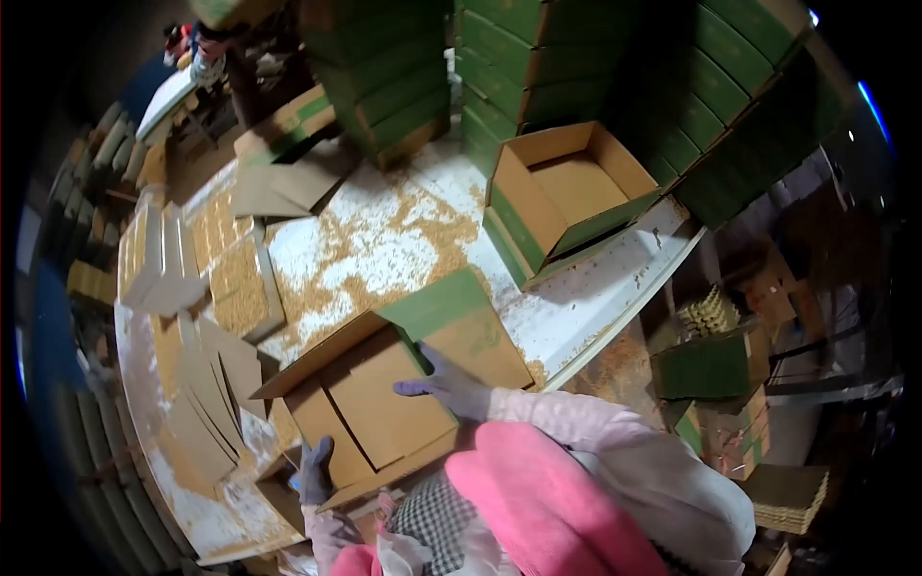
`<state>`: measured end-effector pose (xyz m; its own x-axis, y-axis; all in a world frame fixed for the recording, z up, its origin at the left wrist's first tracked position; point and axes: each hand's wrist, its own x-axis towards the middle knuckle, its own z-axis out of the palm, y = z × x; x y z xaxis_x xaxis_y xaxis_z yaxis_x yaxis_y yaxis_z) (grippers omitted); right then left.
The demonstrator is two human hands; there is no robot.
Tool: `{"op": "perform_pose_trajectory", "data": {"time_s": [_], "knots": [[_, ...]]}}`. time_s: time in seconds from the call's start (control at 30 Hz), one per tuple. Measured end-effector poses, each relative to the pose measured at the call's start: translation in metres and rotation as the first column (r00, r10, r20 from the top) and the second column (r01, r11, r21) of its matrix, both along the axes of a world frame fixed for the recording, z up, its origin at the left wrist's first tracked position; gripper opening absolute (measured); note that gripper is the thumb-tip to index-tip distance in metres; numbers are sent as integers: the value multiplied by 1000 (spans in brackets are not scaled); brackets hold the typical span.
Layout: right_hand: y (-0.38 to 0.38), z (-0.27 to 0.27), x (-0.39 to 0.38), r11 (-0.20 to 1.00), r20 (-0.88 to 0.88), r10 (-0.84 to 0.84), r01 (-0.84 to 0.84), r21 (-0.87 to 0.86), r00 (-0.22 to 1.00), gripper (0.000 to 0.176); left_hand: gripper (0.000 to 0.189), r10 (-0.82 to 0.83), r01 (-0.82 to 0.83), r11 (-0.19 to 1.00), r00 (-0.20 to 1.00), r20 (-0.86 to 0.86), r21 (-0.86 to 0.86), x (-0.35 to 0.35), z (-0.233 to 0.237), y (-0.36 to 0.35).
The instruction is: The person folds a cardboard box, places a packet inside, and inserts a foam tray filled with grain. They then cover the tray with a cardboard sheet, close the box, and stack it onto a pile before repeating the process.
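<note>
A brown cardboard box (331, 389) with green printing lies open in front of me at the near edge of the table, its flaps partly spread. My right hand (447, 384), in a greyish-purple glove, grips the box's right side, with the thumb over the inner side. At the near left corner, my left hand (315, 472) grips the edge with its gloved fingers upright along the wall. A narrow dark gap runs between the panels on the box's bottom. Part of the left palm is hidden.
The white table (303, 245) is strewn with yellowish crumbs. An open box (576, 187) stands at the right, before tall stacks of green boxes (509, 58). Cardboard sheets (206, 403) and packed slabs (245, 293) lie left. Another person (206, 62) is far back.
</note>
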<state>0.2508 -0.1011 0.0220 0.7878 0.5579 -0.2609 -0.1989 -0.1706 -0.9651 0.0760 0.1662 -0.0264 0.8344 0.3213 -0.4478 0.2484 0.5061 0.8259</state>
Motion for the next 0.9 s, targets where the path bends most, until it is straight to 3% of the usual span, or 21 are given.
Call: {"op": "perform_pose_trajectory", "data": {"time_s": [0.07,0.1,0.13,0.17,0.2,0.27,0.33,0.4,0.43,0.47,0.5,0.53,0.57,0.6,0.63,0.67,0.73,0.77,0.8,0.83,0.9], "knots": [[-35,37,33,992,-100,0,13,122,995,104,68,-189,177,979,974,121,100,44,38,-12],[-55,35,62,995,216,16,6,-100,976,89,54,-151,134,982,981,124,134,74,66,-33],[-75,32,103,990,128,28,-45,133,991,75,49,-106,102,994,983,151,29,97,57,-32],[-108,38,136,984,183,-76,43,174,980,68,52,-47,44,999,972,229,18,122,49,-36],[-148,59,166,943,267,-300,244,224,916,61,56,24,-38,999,933,359,33,160,58,-60],[-236,70,216,749,353,-658,534,392,665,48,63,74,-114,993,841,537,41,235,69,-118],[-323,40,253,586,334,-810,666,462,482,44,59,-5,-59,993,842,539,102,291,74,-186],[-386,-51,271,592,272,-805,682,428,527,47,47,-129,35,979,864,486,199,338,78,-251],[-411,-104,275,648,289,-756,609,458,588,48,60,-164,49,969,861,481,242,348,83,-281],[-378,-49,261,406,-55,-894,855,323,445,50,76,-198,63,956,857,475,285,358,89,-312],[-405,-87,270,516,3,-830,768,379,557,51,97,-215,23,938,820,530,345,359,110,-339],[-433,-127,279,614,63,-752,663,429,656,53,100,-208,-33,910,828,521,414,370,94,-350],[-414,-93,264,529,-134,-756,719,450,640,57,104,-200,-82,871,841,502,484,376,72,-353],[-391,-53,247,423,-328,-739,784,454,589,62,104,-157,53,971,876,456,234,377,63,-352],[-401,-86,259,479,-254,-751,768,425,609,63,104,-118,151,987,903,414,-48,380,58,-347],[-411,-119,270,529,-179,-759,753,390,626,64,101,-141,227,963,885,443,-146,383,61,-340],[-401,-115,252,626,45,-751,688,368,659,63,91,-158,144,987,861,483,66,366,79,-336],[-422,-147,264,515,-138,-673,594,619,727,66,97,-239,200,971,839,490,132,366,76,-330],[-416,-127,258,643,-26,-691,631,433,722,70,102,-235,179,971,837,495,157,369,70,-330],[-400,-103,252,587,-93,-717,670,454,691,70,105,-257,220,966,812,524,133,364,86,-325],[-408,-109,261,600,-51,-710,641,479,702,69,110,-268,219,962,860,434,161,375,59,-323]]}}
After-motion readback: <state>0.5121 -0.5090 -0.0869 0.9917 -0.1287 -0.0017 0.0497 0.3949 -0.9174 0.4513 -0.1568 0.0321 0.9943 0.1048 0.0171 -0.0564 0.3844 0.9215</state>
